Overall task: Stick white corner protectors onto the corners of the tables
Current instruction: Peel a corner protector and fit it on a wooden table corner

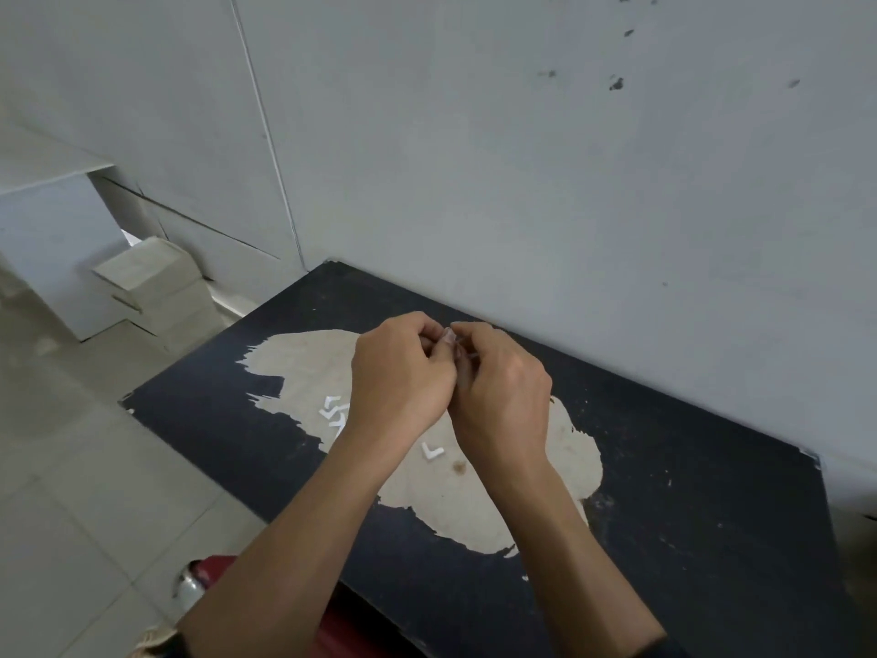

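A black table [688, 491] with a large worn beige patch stands against the wall. Above its middle, my left hand [398, 377] and my right hand [503, 396] meet fingertip to fingertip, both curled and pinching a small pale piece [451, 337] that is mostly hidden by the fingers. Several white L-shaped corner protectors [334, 413] lie in a small heap on the beige patch, left of my left wrist. One more white corner protector [432, 451] lies between my two wrists.
A grey wall [522, 159] rises right behind the table. White steps and a white cabinet [142, 287] stand at the left over a pale tiled floor [71, 491]. A red object with a metal part [209, 577] sits low beside the table's near edge.
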Demonstrator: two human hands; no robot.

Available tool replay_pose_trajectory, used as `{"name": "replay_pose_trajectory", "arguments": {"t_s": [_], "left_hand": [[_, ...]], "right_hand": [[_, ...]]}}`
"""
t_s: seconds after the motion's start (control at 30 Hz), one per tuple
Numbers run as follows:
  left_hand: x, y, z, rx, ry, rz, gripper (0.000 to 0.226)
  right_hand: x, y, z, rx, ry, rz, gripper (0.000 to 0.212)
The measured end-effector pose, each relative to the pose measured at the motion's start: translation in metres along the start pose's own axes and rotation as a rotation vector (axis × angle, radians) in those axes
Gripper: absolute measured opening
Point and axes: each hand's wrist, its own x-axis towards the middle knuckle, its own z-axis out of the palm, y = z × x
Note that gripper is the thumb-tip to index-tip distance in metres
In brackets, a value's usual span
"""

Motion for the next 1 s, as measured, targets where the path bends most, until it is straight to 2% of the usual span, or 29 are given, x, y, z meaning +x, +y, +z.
{"name": "replay_pose_trajectory", "arguments": {"t_s": [0.13, 0.33, 0.57, 0.67, 0.8, 1.0], "left_hand": [[0.004, -0.026, -0.007, 0.017, -0.057, 0.031, 0.013], [-0.002, -0.033, -0.005, 0.046, -0.157, 0.155, 0.012], [-0.004, -0.022, 0.004, 0.029, -0.208, 0.353, 0.011], [-0.002, -0.021, 0.004, 0.046, -0.232, 0.394, 0.011], [0.004, -0.016, 0.003, 0.043, -0.239, 0.356, 0.013], [0.008, -0.011, 0.002, 0.033, -0.24, 0.38, 0.015]], "right_hand": [[-0.013, -0.01, 0.016, -0.061, -0.004, 0.032, 0.014], [-0.03, -0.018, 0.007, -0.121, -0.014, 0.217, 0.009], [-0.018, -0.001, -0.02, 0.086, -0.067, 0.447, 0.008], [-0.018, 0.002, -0.022, 0.088, -0.069, 0.463, 0.012], [-0.021, 0.0, -0.022, 0.023, -0.115, 0.451, 0.012], [-0.012, -0.005, -0.021, 0.096, -0.058, 0.458, 0.009]]}}
